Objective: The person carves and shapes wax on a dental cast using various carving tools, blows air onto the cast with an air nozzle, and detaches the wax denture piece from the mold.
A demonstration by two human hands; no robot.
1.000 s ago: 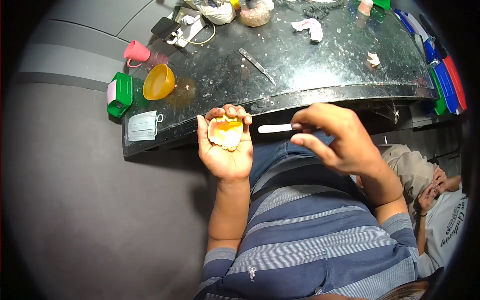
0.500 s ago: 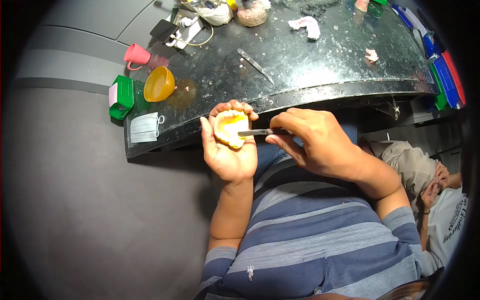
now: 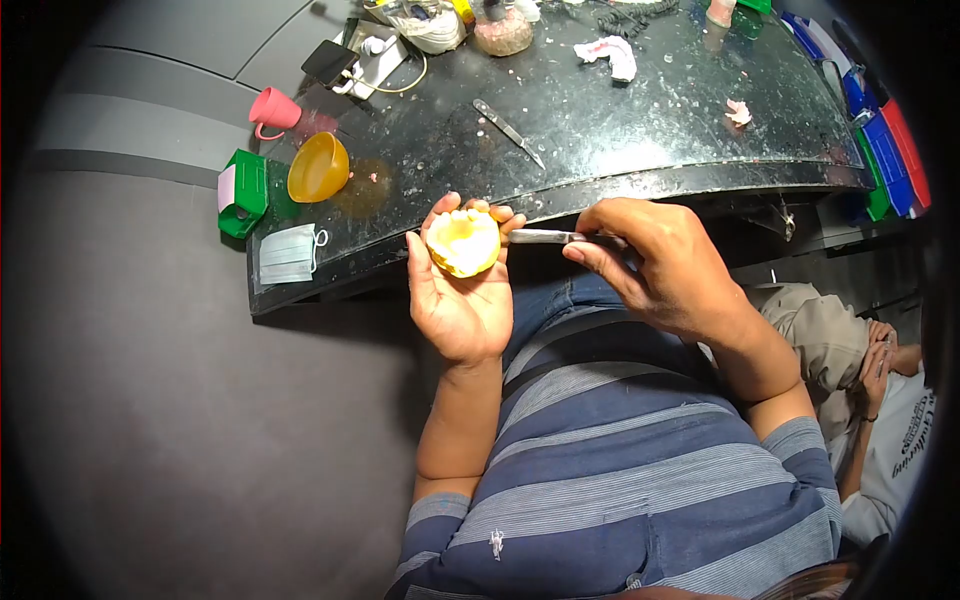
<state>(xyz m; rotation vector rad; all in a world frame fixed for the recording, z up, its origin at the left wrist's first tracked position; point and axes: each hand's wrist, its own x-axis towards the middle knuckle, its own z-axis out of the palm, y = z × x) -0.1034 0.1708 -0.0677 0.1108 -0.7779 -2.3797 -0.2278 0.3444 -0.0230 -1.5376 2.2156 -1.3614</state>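
Observation:
A yellow dental cast [image 3: 464, 243] with a row of teeth along its far rim rests in my left hand [image 3: 463, 310]. That palm faces up, the thumb along the cast's left side and the fingertips curled behind it. In my right hand [image 3: 665, 262] is a slim knife [image 3: 540, 237] with a pale metal blade, pinched between thumb and fingers. Its blade points left, its tip close to the cast's right edge and my left fingertips. Most of the knife's handle is hidden in my grip.
On the dark bench [image 3: 430, 140] lie a scalpel [image 3: 508, 132], an amber bowl [image 3: 319, 168], a pink mug [image 3: 275, 112], a face mask [image 3: 288, 255], a green box [image 3: 243, 195] and pink-white scraps [image 3: 608, 55]. A power strip [image 3: 372, 65] stands at the back. Another person's hands [image 3: 878, 360] show at right.
My right hand has drawn the knife up and right, off the cast's inner surface to beyond its right edge. The cast has turned and tilted in my left hand.

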